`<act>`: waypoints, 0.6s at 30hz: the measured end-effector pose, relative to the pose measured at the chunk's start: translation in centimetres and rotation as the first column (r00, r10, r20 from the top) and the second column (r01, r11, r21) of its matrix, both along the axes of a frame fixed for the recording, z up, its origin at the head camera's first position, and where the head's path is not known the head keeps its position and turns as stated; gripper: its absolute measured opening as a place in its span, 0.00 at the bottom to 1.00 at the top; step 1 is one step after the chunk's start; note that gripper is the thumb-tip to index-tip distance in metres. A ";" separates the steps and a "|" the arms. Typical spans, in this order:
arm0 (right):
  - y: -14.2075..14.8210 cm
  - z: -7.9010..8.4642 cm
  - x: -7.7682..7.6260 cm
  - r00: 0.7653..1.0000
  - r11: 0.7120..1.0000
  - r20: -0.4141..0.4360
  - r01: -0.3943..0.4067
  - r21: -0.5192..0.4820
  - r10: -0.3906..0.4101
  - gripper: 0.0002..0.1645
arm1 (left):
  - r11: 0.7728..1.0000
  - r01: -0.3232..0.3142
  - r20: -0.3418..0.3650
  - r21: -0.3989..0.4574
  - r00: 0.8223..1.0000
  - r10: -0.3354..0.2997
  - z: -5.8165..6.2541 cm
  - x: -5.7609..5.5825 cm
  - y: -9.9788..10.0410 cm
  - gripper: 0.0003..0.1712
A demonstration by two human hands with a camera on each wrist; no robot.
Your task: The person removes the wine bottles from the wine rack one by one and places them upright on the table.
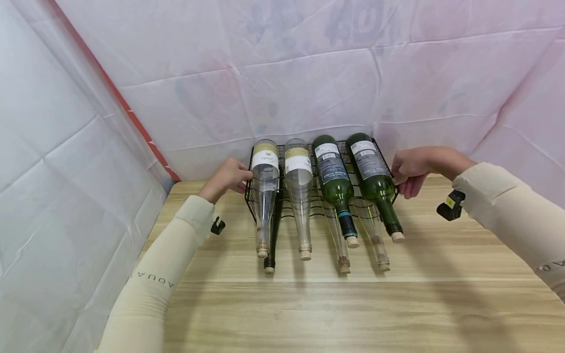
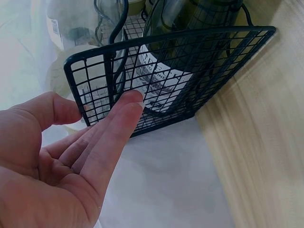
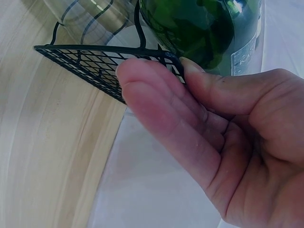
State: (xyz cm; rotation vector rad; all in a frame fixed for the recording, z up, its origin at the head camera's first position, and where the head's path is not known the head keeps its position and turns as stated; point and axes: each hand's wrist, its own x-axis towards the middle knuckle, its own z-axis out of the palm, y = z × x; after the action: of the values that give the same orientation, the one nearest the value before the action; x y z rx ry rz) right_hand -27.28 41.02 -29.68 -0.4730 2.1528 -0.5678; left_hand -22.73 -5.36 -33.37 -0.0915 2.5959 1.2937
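Note:
A black wire wine rack (image 1: 249, 201) stands on the table against the back sheet. My left hand (image 1: 225, 177) is at its left end, thumb and fingers on either side of the mesh panel's edge (image 2: 171, 36). At the right end my right hand (image 1: 412, 169) pinches the rack's corner between thumb and fingers. Two clear bottles (image 1: 267, 179) (image 1: 298, 181) with white and gold labels lie on the top tier, beside two green wine bottles (image 1: 332, 169) (image 1: 370, 164). Below them are a dark bottle (image 1: 271, 245) and two clear bottles (image 1: 339, 245) (image 1: 376, 240). All necks point toward me, corked.
The wooden table (image 1: 309, 314) extends from the rack toward me. White sheeting (image 1: 309, 88) rises right behind the rack, with more sheeting (image 1: 57, 196) along the left side. Black camera mounts (image 1: 450, 206) sit at both wrists.

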 end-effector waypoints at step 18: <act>0.2 -0.2 0.2 1.000 1.000 -0.011 0.015 -0.021 -0.016 0.13 | 1.000 -0.008 0.007 0.007 1.000 0.008 0.0 0.0 0.0 0.16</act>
State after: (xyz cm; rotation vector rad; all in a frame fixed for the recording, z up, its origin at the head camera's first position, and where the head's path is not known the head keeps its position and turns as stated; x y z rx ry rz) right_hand -27.10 41.18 -29.84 -0.4720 2.1646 -0.5979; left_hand -22.71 -5.38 -33.37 -0.1047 2.5875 1.3025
